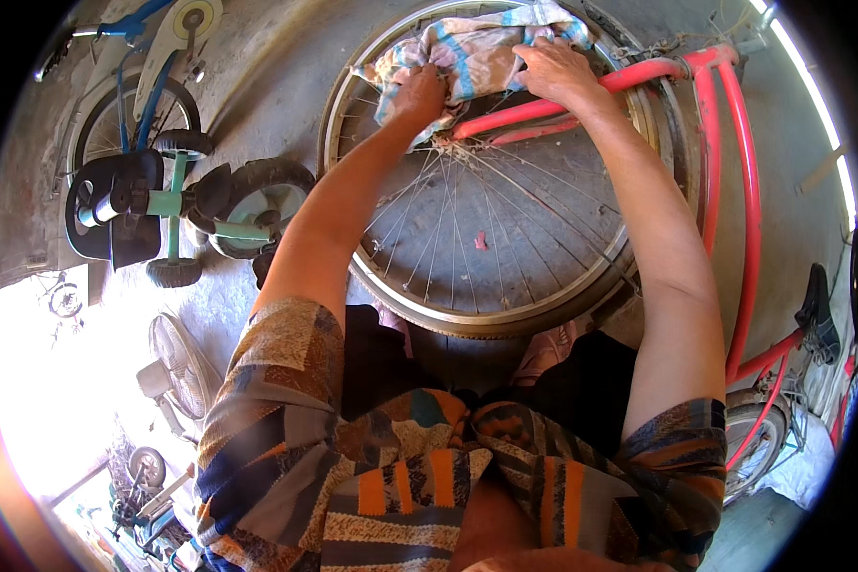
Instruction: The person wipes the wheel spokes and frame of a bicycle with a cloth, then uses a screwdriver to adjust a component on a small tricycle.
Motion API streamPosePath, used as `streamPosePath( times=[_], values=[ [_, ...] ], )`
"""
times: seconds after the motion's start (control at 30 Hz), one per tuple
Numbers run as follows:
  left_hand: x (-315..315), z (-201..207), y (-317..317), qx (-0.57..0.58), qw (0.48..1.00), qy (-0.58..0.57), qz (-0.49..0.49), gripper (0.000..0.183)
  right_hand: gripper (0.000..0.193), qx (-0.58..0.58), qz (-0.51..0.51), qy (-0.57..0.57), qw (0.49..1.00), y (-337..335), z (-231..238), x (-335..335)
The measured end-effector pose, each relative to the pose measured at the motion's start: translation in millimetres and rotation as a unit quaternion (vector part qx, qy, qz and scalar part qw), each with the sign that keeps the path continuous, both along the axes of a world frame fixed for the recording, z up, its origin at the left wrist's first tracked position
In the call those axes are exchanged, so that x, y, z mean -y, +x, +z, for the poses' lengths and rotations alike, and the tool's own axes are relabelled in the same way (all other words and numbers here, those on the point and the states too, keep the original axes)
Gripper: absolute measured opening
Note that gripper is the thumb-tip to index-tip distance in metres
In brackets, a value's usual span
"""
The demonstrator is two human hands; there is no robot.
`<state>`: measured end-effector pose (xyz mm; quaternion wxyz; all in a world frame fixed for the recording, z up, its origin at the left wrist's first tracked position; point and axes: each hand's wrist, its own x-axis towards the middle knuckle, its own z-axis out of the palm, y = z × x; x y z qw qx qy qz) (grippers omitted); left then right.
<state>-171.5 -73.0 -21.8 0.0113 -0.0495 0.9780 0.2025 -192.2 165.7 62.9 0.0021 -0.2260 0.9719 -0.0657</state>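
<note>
A checked cloth (472, 62), pale with blue and brownish bands, is bunched over the far part of a bicycle wheel (419, 307). My left hand (419, 95) is closed on the cloth's near left side, fingers curled into it. To the right, my right hand (555, 72) grips the cloth's right part, its thumb side toward the middle. The cloth hides the far spokes and some of the rim. A red bicycle frame tube (553, 105) runs from the wheel's hub (445, 143) to the right, passing beneath my right wrist.
On the left stand a small tricycle (176, 205) with mint-green tubes and a blue bicycle (128, 105). A standing fan (179, 367) is at the lower left. Another red bicycle (767, 381) leans at the right. My shoes (548, 353) are close to the wheel's near edge.
</note>
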Motion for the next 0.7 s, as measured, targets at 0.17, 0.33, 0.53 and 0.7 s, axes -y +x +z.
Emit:
streamPosePath(
  times=[0.17, 0.33, 0.53, 0.7],
  values=[
    [-0.7, 16.5, 9.5, -0.028, 0.990, -0.117, -0.069, 0.014, 0.018, -0.029, 0.080, 0.022, 0.996, -5.8, 0.0, 4.2],
    [1.3, 37.8, 20.9, -0.037, 0.982, -0.137, -0.126, 0.016, 0.014, -0.019, 0.104, -0.005, 0.994, -2.3, 3.3, 9.1],
    [-8.3, 60.2, 32.1, 0.001, 0.981, -0.130, -0.142, 0.020, 0.013, 0.010, 0.203, -0.088, 0.975, 15.5, -2.5, 11.6],
    [-3.5, 68.0, 39.5, -0.022, 0.985, -0.110, -0.131, 0.029, 0.010, -0.029, 0.155, -0.140, 0.977, 4.9, 2.1, -9.3]
  ],
)
